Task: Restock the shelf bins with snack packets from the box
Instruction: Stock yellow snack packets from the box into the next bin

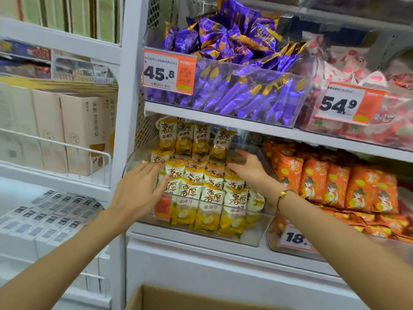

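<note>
We see orange price tags reading 45.8 (pixel 169 71) and 54.9 (pixel 350 103), and beige cartons (pixel 82 130) on the left rack.

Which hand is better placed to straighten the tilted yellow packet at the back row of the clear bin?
The right hand, probably. It is open beside the tilted yellow snack packet at the back right of the clear plastic bin. The left hand rests flat lower, on the front left packets.

cardboard box (pixel 178 297): cut by bottom edge | price tag (pixel 295 239): arm hides digits
</note>
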`<state>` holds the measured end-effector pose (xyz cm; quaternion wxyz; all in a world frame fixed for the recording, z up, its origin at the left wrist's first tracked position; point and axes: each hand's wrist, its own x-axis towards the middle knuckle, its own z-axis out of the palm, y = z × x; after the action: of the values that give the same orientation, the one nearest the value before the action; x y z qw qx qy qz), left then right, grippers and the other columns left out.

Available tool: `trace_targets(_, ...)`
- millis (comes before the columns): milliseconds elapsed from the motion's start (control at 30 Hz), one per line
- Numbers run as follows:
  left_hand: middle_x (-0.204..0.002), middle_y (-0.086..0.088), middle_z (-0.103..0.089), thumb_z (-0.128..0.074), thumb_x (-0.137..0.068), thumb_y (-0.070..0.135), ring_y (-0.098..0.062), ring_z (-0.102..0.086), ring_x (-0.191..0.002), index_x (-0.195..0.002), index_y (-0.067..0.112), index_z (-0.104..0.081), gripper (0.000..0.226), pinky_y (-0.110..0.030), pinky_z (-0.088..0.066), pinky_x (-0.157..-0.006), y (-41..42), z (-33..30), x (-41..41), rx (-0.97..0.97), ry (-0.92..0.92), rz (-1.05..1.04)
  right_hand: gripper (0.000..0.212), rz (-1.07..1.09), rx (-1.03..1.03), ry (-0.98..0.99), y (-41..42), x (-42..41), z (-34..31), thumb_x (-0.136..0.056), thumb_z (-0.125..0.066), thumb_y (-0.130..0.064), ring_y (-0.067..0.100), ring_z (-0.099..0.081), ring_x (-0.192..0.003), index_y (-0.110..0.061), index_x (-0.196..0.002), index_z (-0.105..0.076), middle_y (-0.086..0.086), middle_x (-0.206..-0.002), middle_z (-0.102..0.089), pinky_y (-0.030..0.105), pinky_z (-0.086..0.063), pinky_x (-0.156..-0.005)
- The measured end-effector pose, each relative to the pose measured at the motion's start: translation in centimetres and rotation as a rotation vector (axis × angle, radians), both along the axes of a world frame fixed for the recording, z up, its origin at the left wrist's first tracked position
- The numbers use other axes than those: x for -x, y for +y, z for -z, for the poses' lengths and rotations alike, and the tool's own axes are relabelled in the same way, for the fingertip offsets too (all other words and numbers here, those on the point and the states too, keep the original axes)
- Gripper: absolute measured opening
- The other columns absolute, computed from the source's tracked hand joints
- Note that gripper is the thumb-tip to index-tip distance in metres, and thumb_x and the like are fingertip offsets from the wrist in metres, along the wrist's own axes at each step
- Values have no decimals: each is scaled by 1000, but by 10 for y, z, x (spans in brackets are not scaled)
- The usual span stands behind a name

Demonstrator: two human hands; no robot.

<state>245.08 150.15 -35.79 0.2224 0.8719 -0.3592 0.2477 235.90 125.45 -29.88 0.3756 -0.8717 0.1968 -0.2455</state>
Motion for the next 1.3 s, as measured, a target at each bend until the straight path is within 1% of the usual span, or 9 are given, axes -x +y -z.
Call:
trace_targets(133, -121, 1, -67, -18, -93, 53, -19, -60, -113, -121, 18, -66, 65, -31, -48, -88, -3, 11, -10, 30, -36, -6, 50, 36, -20, 21, -21, -61, 1, -94, -56, -19, 26, -51, -122, -16, -141, -39, 5, -130, -53, 32, -43, -101)
trace_targets(300, -115, 7, -70, -21, -94, 54, -19, -65, -105, -118, 27, -67, 58, -30, -52, -75, -6, 17, -13, 28, -46, -63, 61, 119, -18, -43, -40, -110, 15, -87, -67, -19, 29, -52, -123, -14, -140, -38, 9, -137, -53, 44, -44, -103)
trace_targets(500, -113, 9, -70, -17, -95, 57, -17, -66, -102, -119, 31, -65, 59, -25, -45, -65, -7, 19, -17, 21, -45, -90, 71, 67, 43, -101, -50, -118, 17, -85, -71, -19, 20, -53, -120, -18, -146, -34, 2, -134, -56, 30, -43, -101)
trace_targets(700, -105, 5, -73, -25, -96, 53, -19, -68, -92, -115, 28, -67, 52, -23, -38, -58, -9, 20, -14, 15, -64, -96, 72, 29, 178, -39, -55, -116, 27, -89, -66, -22, 25, -54, -121, -23, -150, -29, 7, -138, -53, 42, -45, -102)
trace_targets(767, -104, 6, -73, -25, -96, 53, -18, -68, -91, -114, 28, -67, 52, -22, -32, -57, -9, 19, -13, 7, -61, -101, 71, 24, 213, 14, -49, -113, 23, -93, -61, -22, 27, -50, -126, -24, -152, -20, 7, -143, -49, 40, -43, -104)
trace_targets(933, -102, 9, -72, -24, -96, 53, -15, -68, -90, -112, 29, -67, 52, -22, -36, -57, -9, 18, -12, 5, -58, -98, 77, -16, 186, 119, -39, -104, 8, -95, -57, -16, 29, -43, -132, -22, -153, -7, 7, -150, -38, 29, -39, -102)
trace_targets(1067, -96, 8, -73, -26, -96, 50, -14, -68, -85, -106, 27, -69, 49, -21, -32, -55, -10, 18, -11, 20, -81, -110, 74, -24, 178, 175, -18, -88, -10, -94, -57, -17, 28, -42, -133, -16, -151, -10, 7, -151, -35, 28, -39, -99)
trace_targets(1167, -95, 7, -73, -28, -96, 48, -16, -68, -83, -106, 26, -68, 48, -24, -42, -57, -10, 17, -9, 46, -84, -110, 59, -47, 173, 90, -4, -69, -11, -91, -62, -14, 29, -50, -126, -14, -142, -32, 10, -137, -51, 33, -44, -100)
trace_targets(1300, -104, 2, -70, -28, -95, 45, -20, -65, -93, -113, 20, -64, 48, -32, -46, -79, -9, 17, -10, 80, -75, -64, 58, -142, 195, 64, 18, -17, -3, -86, -70, -19, 17, -54, -117, -17, -138, -45, 1, -132, -54, 22, -45, -90)
